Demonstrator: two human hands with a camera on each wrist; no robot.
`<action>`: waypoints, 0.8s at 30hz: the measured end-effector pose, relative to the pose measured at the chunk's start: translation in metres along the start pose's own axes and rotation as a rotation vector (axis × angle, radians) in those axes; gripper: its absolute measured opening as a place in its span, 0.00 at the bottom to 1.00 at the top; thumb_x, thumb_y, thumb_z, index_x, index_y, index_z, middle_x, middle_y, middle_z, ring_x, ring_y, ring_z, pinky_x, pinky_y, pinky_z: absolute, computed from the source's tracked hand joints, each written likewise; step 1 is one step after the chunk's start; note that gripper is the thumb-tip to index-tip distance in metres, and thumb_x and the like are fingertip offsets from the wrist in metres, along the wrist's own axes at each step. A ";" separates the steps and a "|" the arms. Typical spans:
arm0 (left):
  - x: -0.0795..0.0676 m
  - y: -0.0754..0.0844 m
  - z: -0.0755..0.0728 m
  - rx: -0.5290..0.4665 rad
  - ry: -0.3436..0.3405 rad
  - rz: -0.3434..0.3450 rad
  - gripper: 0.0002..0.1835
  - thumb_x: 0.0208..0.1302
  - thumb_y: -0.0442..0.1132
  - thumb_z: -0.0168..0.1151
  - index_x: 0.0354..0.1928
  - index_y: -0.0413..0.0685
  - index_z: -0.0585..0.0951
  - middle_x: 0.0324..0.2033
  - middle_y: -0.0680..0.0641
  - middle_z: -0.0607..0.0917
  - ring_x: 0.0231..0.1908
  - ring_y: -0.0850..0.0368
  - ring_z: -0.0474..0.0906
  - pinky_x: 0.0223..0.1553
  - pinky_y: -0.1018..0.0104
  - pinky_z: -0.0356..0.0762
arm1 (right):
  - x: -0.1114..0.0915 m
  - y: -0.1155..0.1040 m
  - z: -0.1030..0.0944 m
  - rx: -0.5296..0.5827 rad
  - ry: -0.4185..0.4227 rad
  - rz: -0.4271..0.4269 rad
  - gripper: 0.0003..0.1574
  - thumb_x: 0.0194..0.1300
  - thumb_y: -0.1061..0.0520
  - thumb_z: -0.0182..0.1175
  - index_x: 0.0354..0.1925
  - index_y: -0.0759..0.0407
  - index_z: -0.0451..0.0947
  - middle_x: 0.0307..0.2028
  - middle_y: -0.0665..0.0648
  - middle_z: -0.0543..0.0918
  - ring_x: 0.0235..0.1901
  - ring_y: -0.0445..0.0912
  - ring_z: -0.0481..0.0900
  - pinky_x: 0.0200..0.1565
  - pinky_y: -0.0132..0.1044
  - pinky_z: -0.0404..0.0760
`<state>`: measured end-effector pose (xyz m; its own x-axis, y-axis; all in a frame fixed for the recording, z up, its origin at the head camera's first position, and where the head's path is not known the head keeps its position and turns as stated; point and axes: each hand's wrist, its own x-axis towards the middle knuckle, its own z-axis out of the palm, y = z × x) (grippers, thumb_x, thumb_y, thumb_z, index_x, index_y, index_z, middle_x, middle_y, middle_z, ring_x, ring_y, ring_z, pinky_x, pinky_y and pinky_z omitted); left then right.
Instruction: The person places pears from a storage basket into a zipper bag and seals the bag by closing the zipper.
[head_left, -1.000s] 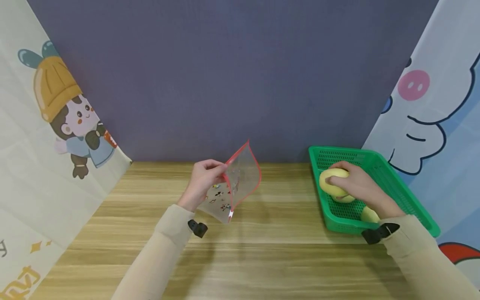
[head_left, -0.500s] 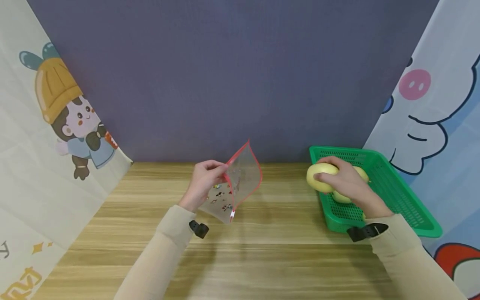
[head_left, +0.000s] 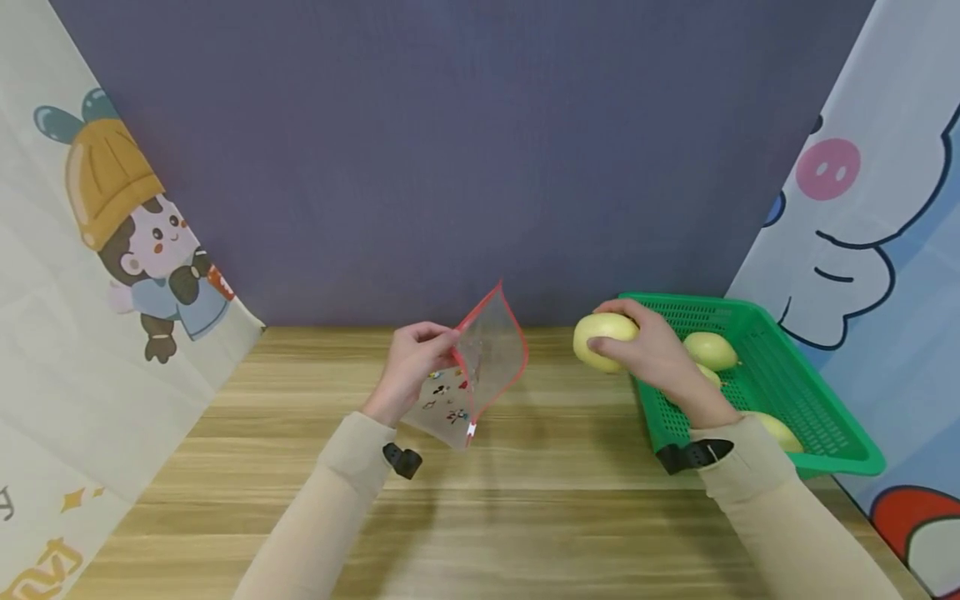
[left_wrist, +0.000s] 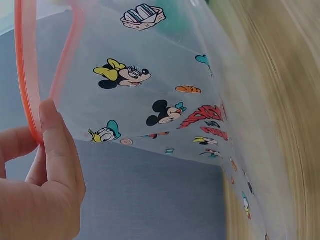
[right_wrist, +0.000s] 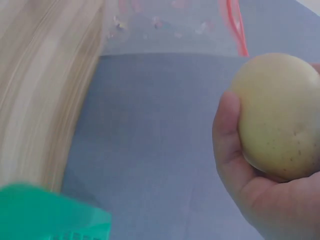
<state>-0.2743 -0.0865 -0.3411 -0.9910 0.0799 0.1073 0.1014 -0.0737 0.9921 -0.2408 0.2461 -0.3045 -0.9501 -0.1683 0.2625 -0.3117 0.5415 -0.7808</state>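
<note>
My left hand point(head_left: 412, 362) pinches the red zip edge of a clear zip bag point(left_wrist: 150, 100) printed with cartoon characters. The bag's mouth gapes toward the right, with a white slider point(head_left: 471, 429) at its lower corner. In my right hand point(head_left: 652, 342) is a smooth, rounded pale yellow fruit point(head_left: 606, 340), gripped with the thumb on its near side. Small dark specks show on the fruit point(right_wrist: 280, 120) in the right wrist view. This hand is over the table just left of the green basket, to the right of the bag.
The green plastic basket point(head_left: 813, 400) stands at the right of the wooden table point(head_left: 525, 517). Several more pale yellow fruits point(head_left: 708, 351) lie in it, partly hidden by my right arm. A dark grey panel point(head_left: 480, 167) rises behind the table; cartoon-printed sheets flank both sides.
My right hand has lifted the fruit out of the basket and carried it left toward the bag, uncovering fruits in the basket. My left hand and the bag have barely moved.
</note>
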 end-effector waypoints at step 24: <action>0.000 0.001 0.007 0.008 -0.004 -0.010 0.13 0.70 0.32 0.65 0.49 0.26 0.82 0.40 0.34 0.83 0.27 0.57 0.83 0.43 0.55 0.89 | 0.014 -0.046 0.045 -0.055 0.026 -0.158 0.34 0.58 0.47 0.74 0.61 0.53 0.77 0.55 0.58 0.75 0.45 0.53 0.76 0.42 0.46 0.79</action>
<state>-0.2734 -0.0796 -0.3401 -0.9917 0.0845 0.0973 0.0920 -0.0649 0.9936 -0.2402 0.1813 -0.2906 -0.8884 -0.2343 0.3948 -0.4557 0.5541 -0.6966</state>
